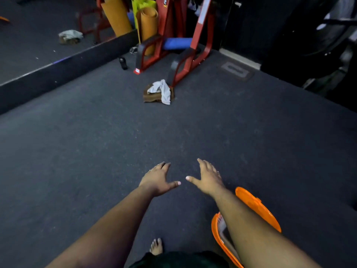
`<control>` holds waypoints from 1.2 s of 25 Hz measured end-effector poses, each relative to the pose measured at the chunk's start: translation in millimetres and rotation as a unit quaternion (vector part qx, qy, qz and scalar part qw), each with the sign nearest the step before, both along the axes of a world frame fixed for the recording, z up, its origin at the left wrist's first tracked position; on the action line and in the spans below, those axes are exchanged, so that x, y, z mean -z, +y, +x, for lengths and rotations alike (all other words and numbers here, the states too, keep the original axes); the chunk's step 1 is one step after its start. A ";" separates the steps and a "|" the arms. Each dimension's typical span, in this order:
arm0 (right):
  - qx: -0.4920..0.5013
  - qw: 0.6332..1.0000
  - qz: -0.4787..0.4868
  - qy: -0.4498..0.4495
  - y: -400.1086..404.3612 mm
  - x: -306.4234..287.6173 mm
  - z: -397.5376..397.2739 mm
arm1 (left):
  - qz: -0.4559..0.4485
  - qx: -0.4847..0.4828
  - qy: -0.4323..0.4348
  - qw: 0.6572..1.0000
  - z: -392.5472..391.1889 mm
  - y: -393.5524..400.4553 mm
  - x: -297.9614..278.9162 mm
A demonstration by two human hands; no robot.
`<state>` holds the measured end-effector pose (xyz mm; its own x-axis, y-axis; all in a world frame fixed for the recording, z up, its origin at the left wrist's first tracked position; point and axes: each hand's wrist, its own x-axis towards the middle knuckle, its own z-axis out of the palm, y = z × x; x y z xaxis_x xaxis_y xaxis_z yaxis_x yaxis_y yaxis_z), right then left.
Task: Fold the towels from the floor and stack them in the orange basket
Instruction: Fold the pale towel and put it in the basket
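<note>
Towels lie in a small heap on the dark grey speckled floor (96, 151) at twelve o'clock: a crumpled white cloth towel (161, 89) draped over a folded brown towel (152, 96), both resting against the foot of a red steel gym frame (185, 60), well apart from the person. Both bare arms stretch toward the heap, the left hand (157, 180) and right hand (207, 179) side by side at six o'clock, fingers straight and spread, thumbs nearly meeting, gripping nothing; the reach looks like the start of an approach to gather the towels rather than a fold in progress. The orange plastic laundry basket (257, 206) sits at five o'clock beneath the right forearm, just beside the person, apparently kept close for stacking; pale fabric shows inside it, though how much is hidden by the arm. A bare foot (156, 246) stands at six o'clock. Beyond the frame, rolled tan and yellow-green exercise mats (148, 26) lean upright around twelve o'clock, a blue pad (177, 43) lies across the frame's base, and a small black bottle (123, 62) stands at eleven. At ten o'clock, what appears to be a wall mirror (38, 35) shows a second image of the heap.
</note>
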<state>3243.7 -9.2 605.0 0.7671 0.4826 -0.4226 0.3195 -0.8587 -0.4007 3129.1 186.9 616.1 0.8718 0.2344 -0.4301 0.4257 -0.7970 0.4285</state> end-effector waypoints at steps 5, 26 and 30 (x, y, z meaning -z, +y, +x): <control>-0.013 1.000 0.008 -0.003 94.5 -11.1 59.2 | 0.001 -0.023 -0.014 1.000 52.1 95.1 -13.3; -0.042 0.996 -0.040 0.062 435.8 67.9 470.5 | -0.056 -0.087 0.049 0.993 439.6 454.6 69.4; -0.042 0.994 -0.062 0.074 510.2 68.1 554.7 | -0.069 -0.055 0.080 0.993 528.8 538.5 82.9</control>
